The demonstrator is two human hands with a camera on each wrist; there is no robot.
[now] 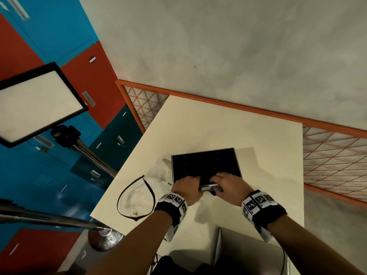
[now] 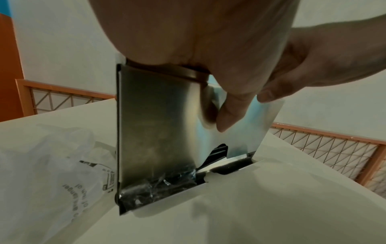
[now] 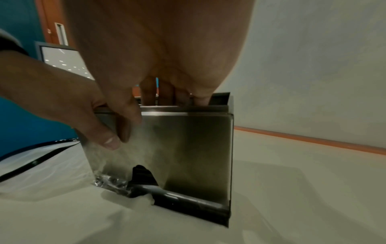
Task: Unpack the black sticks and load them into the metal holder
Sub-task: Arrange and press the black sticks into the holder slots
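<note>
A flat metal holder (image 1: 206,167) stands on its edge on the cream table (image 1: 218,126), its open face dark with black sticks. My left hand (image 1: 187,185) and right hand (image 1: 224,183) both grip its near top rim, fingers curled over the edge. In the left wrist view the holder's steel wall (image 2: 156,132) rises under my left hand (image 2: 188,41), and black sticks (image 2: 217,153) show through a cut-out at the bottom. The right wrist view shows the same wall (image 3: 188,148), the sticks (image 3: 144,175) in the cut-out, and my left hand's thumb (image 3: 108,140) on the steel.
A crumpled clear plastic bag (image 1: 137,197) with a black rim lies on the table left of the holder. A grey box (image 1: 248,253) sits at the near edge. A light panel (image 1: 37,104) on a tripod stands left, and an orange mesh fence (image 1: 327,155) runs behind.
</note>
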